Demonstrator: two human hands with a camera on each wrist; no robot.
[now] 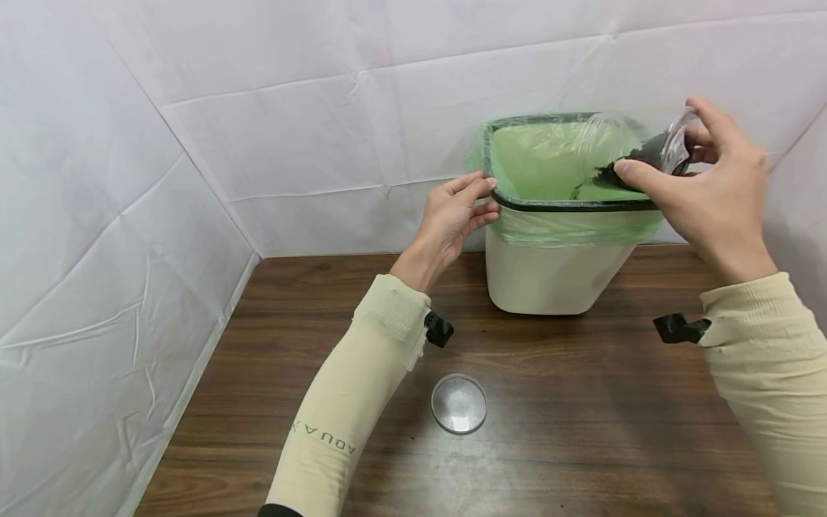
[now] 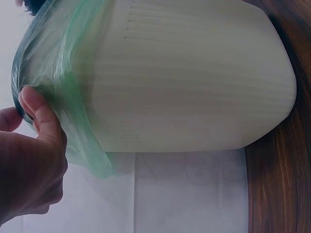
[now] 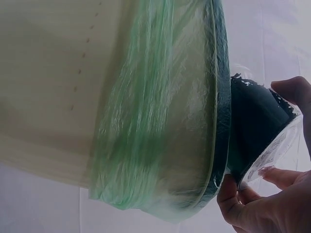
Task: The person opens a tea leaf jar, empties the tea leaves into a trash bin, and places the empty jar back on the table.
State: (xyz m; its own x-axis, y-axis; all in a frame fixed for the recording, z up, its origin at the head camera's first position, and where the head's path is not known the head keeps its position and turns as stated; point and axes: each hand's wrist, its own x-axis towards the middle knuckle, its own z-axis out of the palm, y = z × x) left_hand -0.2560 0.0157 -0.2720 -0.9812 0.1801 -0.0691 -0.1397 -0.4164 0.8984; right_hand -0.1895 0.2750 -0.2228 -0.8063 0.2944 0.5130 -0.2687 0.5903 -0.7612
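The right hand grips a container, long axis toward nine o'clock over the bin; left hand pinches the rim.

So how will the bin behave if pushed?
The bin could tip, since it narrows toward the bottom. Its walls look fairly stiff, showing no buckling. The liner, thin and wrinkled, may slip under the left hand.

Two hands, one bin, one disc, apparently one container
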